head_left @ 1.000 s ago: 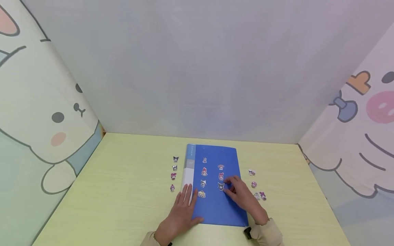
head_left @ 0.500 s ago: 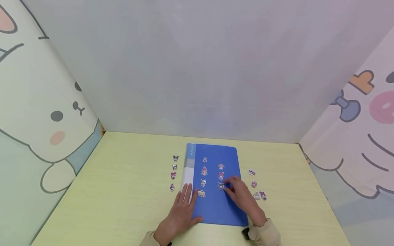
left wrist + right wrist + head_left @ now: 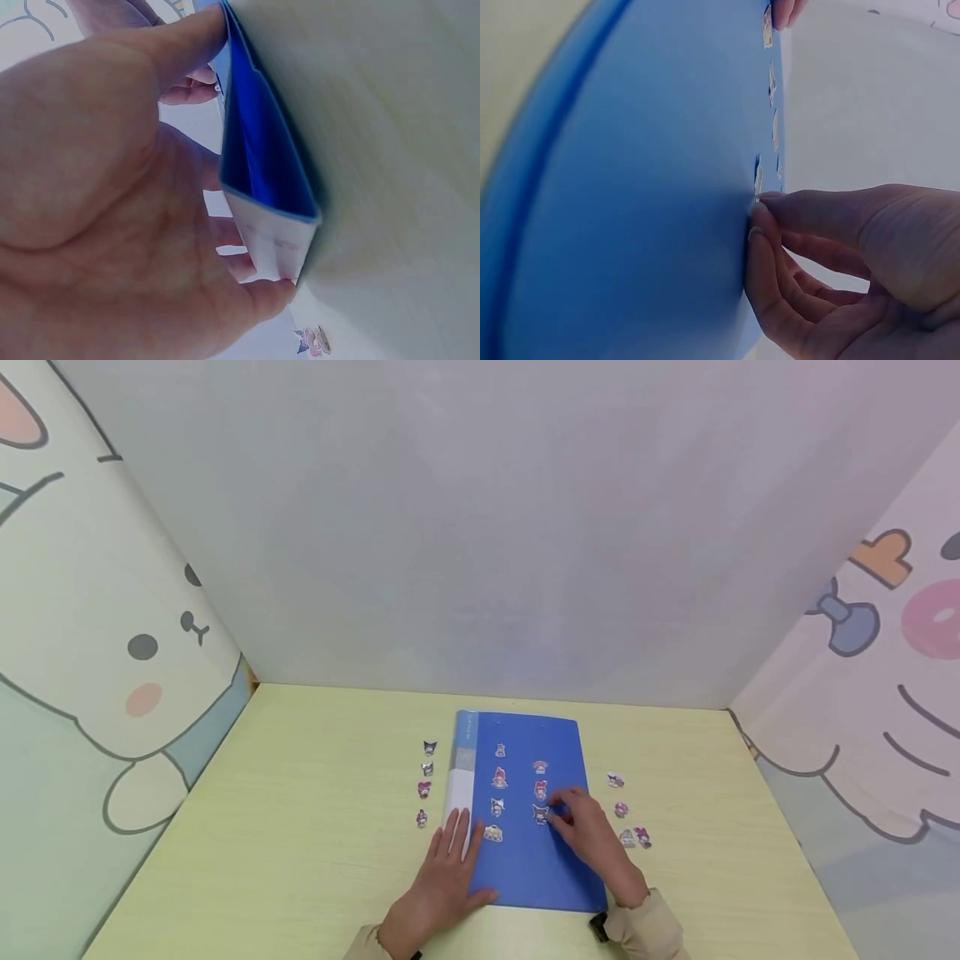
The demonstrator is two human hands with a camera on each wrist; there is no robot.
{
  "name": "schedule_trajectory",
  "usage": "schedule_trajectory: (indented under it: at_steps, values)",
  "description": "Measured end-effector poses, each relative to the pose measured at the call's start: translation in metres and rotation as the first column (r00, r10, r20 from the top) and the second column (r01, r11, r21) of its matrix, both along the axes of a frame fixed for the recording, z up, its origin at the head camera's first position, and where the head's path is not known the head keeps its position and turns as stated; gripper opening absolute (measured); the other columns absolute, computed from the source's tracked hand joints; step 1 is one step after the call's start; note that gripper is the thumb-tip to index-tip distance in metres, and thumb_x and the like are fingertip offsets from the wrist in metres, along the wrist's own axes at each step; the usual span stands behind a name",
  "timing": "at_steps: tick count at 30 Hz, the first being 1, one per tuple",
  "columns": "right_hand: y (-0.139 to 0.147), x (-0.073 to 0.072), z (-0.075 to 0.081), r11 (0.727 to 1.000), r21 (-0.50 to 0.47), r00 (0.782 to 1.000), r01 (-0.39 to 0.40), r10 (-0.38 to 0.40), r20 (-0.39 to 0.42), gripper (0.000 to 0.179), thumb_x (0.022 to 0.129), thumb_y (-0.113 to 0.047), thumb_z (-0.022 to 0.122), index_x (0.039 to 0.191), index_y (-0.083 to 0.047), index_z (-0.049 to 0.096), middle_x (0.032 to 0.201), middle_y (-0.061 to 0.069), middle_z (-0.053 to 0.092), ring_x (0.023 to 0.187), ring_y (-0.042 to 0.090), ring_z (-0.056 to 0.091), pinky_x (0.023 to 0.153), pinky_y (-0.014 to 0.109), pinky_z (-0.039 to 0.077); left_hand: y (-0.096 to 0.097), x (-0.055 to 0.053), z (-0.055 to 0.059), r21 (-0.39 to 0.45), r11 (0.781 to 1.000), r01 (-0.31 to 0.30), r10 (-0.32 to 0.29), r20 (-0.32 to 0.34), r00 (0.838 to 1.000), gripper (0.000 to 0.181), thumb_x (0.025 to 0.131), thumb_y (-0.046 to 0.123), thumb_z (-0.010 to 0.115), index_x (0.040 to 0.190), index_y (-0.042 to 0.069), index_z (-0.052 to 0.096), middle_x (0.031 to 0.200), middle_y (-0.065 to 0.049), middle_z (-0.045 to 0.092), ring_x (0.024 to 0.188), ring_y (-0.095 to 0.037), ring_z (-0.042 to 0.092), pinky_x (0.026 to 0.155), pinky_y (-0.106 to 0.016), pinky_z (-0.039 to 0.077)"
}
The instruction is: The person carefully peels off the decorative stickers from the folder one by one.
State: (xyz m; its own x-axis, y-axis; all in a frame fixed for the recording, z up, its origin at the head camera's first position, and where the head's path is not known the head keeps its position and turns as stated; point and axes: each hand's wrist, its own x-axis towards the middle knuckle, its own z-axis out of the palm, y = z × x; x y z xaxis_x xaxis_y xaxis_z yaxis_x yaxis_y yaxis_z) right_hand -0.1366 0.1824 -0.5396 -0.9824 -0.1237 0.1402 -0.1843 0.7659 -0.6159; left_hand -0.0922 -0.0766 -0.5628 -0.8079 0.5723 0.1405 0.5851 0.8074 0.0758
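A blue folder (image 3: 525, 868) with a pale spine lies on the table, its cover bearing two columns of small cartoon stickers. My left hand (image 3: 444, 868) rests spread on the lower left of the folder, fingers straight across the spine; the left wrist view shows the folder's lower edge (image 3: 270, 206) beside the palm. At the lowest sticker (image 3: 540, 814) of the right column, a dark-eared character, my right hand (image 3: 588, 831) pinches the right edge between thumb and finger. Close up in the right wrist view, the thumb and fingertips (image 3: 759, 214) meet at that sticker's edge, low against the cover.
Left of the folder, several stickers (image 3: 424, 789) stand in a column on the pale yellow table (image 3: 300, 810). More loose stickers (image 3: 621, 810) lie to its right, near the right forearm. A grey backdrop (image 3: 480, 527) closes off the back, with cartoon-printed cloths at both sides.
Both hands keep nearly the same places. The right hand stays at the dark-eared sticker, its fingers shifting only slightly; the view itself moves a little.
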Motion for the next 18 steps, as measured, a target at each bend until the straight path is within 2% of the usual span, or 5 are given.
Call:
schedule_trajectory:
  at_steps: [3, 5, 10, 14, 18]
  values:
    - [0.0, -0.001, -0.001, 1.0, 0.012, 1.0, -0.025, 0.025, 0.009, 0.016, 0.09, -0.001, 0.077, 0.105, -0.006, 0.073, 0.1, 0.006, 0.061, 0.076, 0.012, 0.054, 0.067, 0.027, 0.052, 0.0, -0.001, -0.006, -0.004, 1.0, -0.003, 0.003, -0.035, 0.999, 0.097, 0.089, 0.069, 0.063, 0.151, -0.001, 0.04, 0.155, -0.027, 0.038, 0.142, -0.044, 0.038, 0.108, -0.054, 0.044]
    - [0.0, -0.001, -0.001, 0.999, 0.018, 0.999, -0.045, 0.045, 0.012, 0.018, 0.089, -0.001, 0.077, 0.107, -0.007, 0.075, 0.101, 0.005, 0.061, 0.077, 0.012, 0.055, 0.068, 0.027, 0.053, 0.0, 0.0, -0.005, 0.002, 1.0, -0.001, 0.001, -0.013, 1.0, 0.096, 0.091, 0.069, 0.061, 0.152, -0.001, 0.038, 0.156, -0.027, 0.037, 0.143, -0.043, 0.036, 0.109, -0.055, 0.043]
    - [0.0, -0.002, -0.002, 0.994, 0.031, 0.995, -0.104, 0.104, 0.001, 0.021, 0.089, -0.002, 0.078, 0.109, -0.007, 0.075, 0.101, 0.004, 0.059, 0.078, 0.011, 0.055, 0.068, 0.026, 0.053, 0.001, 0.002, 0.01, 0.009, 1.0, 0.004, -0.005, 0.067, 0.998, 0.094, 0.093, 0.065, 0.062, 0.152, -0.003, 0.037, 0.156, -0.029, 0.036, 0.144, -0.044, 0.035, 0.11, -0.057, 0.041]
    - [0.001, -0.002, -0.002, 0.989, 0.036, 0.989, -0.147, 0.148, -0.03, 0.019, 0.089, -0.002, 0.078, 0.108, -0.007, 0.075, 0.1, 0.004, 0.058, 0.078, 0.011, 0.055, 0.068, 0.026, 0.053, 0.003, 0.003, 0.023, -0.013, 1.0, -0.009, 0.01, 0.103, 0.995, 0.094, 0.091, 0.064, 0.065, 0.152, -0.004, 0.04, 0.156, -0.029, 0.037, 0.144, -0.045, 0.036, 0.111, -0.057, 0.04]
    - [0.003, -0.003, -0.002, 0.986, 0.037, 0.986, -0.164, 0.165, -0.039, 0.022, 0.09, -0.003, 0.077, 0.112, -0.007, 0.074, 0.1, 0.004, 0.058, 0.077, 0.01, 0.054, 0.066, 0.025, 0.052, 0.004, 0.003, 0.029, -0.043, 0.999, -0.028, 0.034, 0.147, 0.988, 0.094, 0.092, 0.064, 0.064, 0.153, -0.003, 0.04, 0.158, -0.028, 0.035, 0.146, -0.044, 0.034, 0.113, -0.055, 0.038]
